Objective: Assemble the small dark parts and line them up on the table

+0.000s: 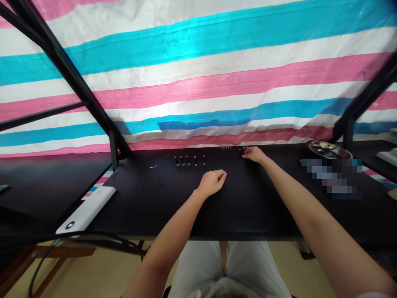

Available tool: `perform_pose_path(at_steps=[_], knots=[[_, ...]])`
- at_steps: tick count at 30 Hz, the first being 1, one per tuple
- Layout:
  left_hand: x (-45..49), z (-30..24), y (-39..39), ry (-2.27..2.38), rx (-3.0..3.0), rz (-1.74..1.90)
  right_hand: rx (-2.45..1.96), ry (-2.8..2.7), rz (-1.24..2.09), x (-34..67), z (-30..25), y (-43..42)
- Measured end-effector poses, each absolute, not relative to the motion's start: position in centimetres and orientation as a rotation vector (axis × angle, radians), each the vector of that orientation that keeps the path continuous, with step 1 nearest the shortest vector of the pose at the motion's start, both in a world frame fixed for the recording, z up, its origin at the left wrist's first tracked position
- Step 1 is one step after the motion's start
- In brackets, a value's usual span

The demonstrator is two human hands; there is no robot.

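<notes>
My left hand (213, 182) rests on the black table with its fingers curled in; whether anything is inside them is hidden. Farther out, my right hand (254, 155) reaches to the table's back edge, thumb and fingers a little apart. Small pale bits (242, 148) lie at its fingertips, too tiny to name. Just left of them stands a row of small metal pieces (226, 147). Several short dark cylinders with shiny ends (187, 160) are lined up beyond my left hand. A thin white twisted strand (153, 167) lies left of the cylinders.
A shiny metal tray (329, 150) sits at the back right, with a blurred-out item (331, 178) in front. On the left edge lies a long white power strip-like box (87, 210). Black frame bars (66, 74) and a striped sheet (217, 87) bound the back.
</notes>
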State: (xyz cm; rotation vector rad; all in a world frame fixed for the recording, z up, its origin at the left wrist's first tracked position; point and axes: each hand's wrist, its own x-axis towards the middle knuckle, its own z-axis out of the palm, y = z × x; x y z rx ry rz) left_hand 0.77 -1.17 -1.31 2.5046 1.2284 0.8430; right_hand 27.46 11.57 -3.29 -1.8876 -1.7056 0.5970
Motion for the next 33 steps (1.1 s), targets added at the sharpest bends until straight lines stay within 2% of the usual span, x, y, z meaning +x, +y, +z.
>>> perform_pose_path(at_steps=[5,11,19,23,26,30,33], knots=[[0.6,-0.7,-1.3,1.473,2.46,0.788,-2.09,-1.812,0.731,27.8,-1.5,10.4],[-0.1,0.6,-0.8,1.927,2.286,0.747,-2.28,-1.984,0.424,25.8,1.1,5.7],[0.0,1.8,1.0,2.105,2.215,0.457,-1.909,-1.935,0.235,20.0,0.7,-0.1],[-0.1,1.8,2.2,2.082,2.273,0.45,-1.658,-2.022,0.206,18.9,-0.4,-0.5],[-0.3,1.1,2.6,1.986,2.283,0.64,-1.532,-2.028,0.209,18.7,-0.9,-0.6],[-0.4,-0.3,2.4,1.565,1.986,1.092,-1.362,-1.888,0.34,18.0,-1.4,-0.6],[-0.2,-1.1,1.8,1.214,1.627,1.249,-1.218,-1.661,0.601,17.0,-1.8,-0.5]])
